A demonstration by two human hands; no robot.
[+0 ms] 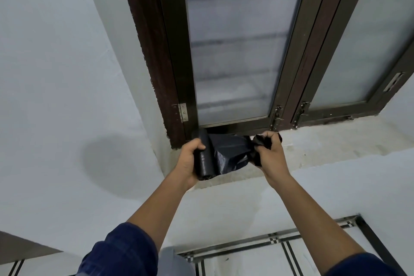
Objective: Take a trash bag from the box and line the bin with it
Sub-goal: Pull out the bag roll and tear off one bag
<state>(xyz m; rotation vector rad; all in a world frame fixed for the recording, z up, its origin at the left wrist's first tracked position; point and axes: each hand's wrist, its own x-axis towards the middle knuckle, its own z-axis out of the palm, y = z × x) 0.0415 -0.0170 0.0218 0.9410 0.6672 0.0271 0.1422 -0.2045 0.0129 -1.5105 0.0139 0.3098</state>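
Observation:
My left hand (pixel 189 162) is closed around a black roll of trash bags (pixel 202 160), held upright in front of the window sill. A stretch of black bag (pixel 230 154) runs from the roll to my right hand (pixel 270 155), which grips its bunched, crumpled end. Both arms reach forward at about the same height, roughly a hand's width apart. No box and no bin show in this view.
A dark-framed window (pixel 233 51) with frosted glass stands right behind the hands, above a concrete sill (pixel 336 141). White walls lie left and below. Tiled floor with dark border lines (pixel 268 242) shows at the bottom, and a grey object (pixel 174 262) sits between my arms.

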